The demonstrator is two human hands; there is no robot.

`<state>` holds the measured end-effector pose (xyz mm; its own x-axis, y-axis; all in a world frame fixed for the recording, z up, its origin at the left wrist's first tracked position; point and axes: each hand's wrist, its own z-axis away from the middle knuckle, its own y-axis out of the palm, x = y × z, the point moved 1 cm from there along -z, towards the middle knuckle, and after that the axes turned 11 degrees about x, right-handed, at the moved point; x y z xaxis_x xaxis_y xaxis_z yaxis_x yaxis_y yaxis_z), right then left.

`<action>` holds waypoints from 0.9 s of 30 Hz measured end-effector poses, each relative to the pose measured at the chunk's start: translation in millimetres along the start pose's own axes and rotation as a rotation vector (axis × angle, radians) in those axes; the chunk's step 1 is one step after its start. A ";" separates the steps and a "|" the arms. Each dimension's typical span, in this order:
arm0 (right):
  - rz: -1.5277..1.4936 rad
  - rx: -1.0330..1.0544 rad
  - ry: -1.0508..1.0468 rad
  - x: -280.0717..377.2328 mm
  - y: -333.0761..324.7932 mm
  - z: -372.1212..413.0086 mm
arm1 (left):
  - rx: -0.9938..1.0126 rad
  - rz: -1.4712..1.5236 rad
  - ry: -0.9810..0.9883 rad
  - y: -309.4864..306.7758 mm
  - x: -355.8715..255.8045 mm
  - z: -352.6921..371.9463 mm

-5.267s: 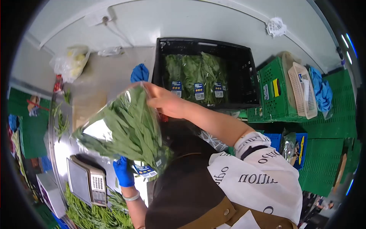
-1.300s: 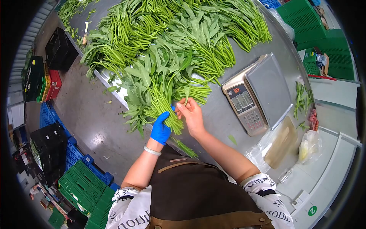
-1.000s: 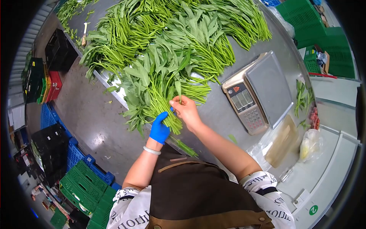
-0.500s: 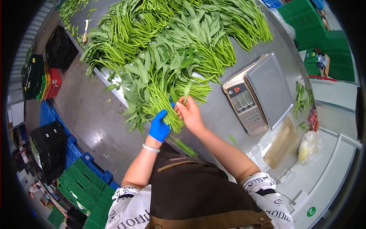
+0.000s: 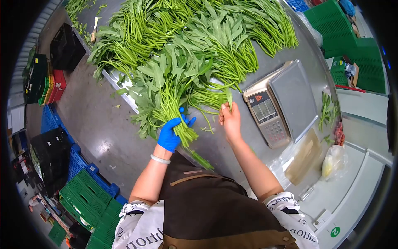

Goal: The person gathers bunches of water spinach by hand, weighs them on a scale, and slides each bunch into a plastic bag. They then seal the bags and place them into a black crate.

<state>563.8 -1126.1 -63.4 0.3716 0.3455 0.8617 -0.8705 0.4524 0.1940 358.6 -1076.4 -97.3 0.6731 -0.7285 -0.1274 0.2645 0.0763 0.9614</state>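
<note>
In a blue glove, my left hand (image 5: 171, 133) is closed around the stems of a bunch of water spinach (image 5: 171, 99), cut ends toward me and leaves pointing away. My bare right hand (image 5: 230, 120) is apart from the bunch, to its right. Between its thumb and fingers it pinches a single green leaf (image 5: 229, 98). Just beyond it lie more cut stems (image 5: 207, 99) on the steel table (image 5: 211, 145). Large heaps of water spinach (image 5: 153, 33) cover the far side. A few stem pieces (image 5: 199, 158) lie at the near edge by my apron.
A digital scale (image 5: 269, 106) with a flat pan stands to the right. Loose leaves (image 5: 326, 110) and a plastic bag (image 5: 334, 162) lie beyond it. A knife (image 5: 94, 31) rests at the far left edge. Green crates (image 5: 85, 201) and a black crate (image 5: 66, 47) stand on the left.
My right hand has moved right, away from the bunch, with a leaf in its fingers. The left hand has shifted slightly left and still holds the bunch.
</note>
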 end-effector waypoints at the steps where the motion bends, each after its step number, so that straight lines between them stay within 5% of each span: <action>1: -0.166 0.057 0.066 11.0 -1.0 0.6 | -0.020 0.003 -0.030 -4.0 0.0 2.4; 7: 0.040 0.179 0.064 41.4 67.1 -17.1 | -0.210 -0.129 -0.104 -20.6 5.8 8.3; 11: 0.633 0.070 -0.198 31.4 89.3 -45.9 | -0.118 -0.145 -0.077 -15.8 9.7 4.0; 14: 0.414 0.145 -0.180 20.5 85.8 -53.4 | -0.122 -0.160 -0.089 -17.8 8.8 4.1; 15: 0.223 0.225 0.064 21.5 80.7 -50.2 | -0.122 -0.159 -0.085 -19.4 9.5 3.6; 21: -0.269 0.339 0.016 37.5 74.8 -14.4 | -0.167 -0.237 -0.047 0.5 12.3 0.4; 23: -0.493 0.389 0.077 40.2 76.1 -5.1 | 0.000 -0.196 -0.026 1.5 12.3 -1.7; 24: -0.399 0.420 0.106 36.0 72.7 -4.1 | 0.085 -0.177 -0.016 1.5 12.2 -2.9; 25: -0.305 0.449 0.134 26.9 67.6 -4.9 | -0.114 -0.161 -0.085 -18.5 13.9 -0.2; 27: -0.080 0.515 0.074 15.7 64.6 -2.6 | -0.028 -0.104 -0.123 -17.0 9.7 2.5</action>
<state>514.2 -1089.4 -38.6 0.4487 0.3917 0.8033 -0.8777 0.0236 0.4787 358.8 -1086.5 -114.3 0.5515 -0.8114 -0.1937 0.3487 0.0133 0.9371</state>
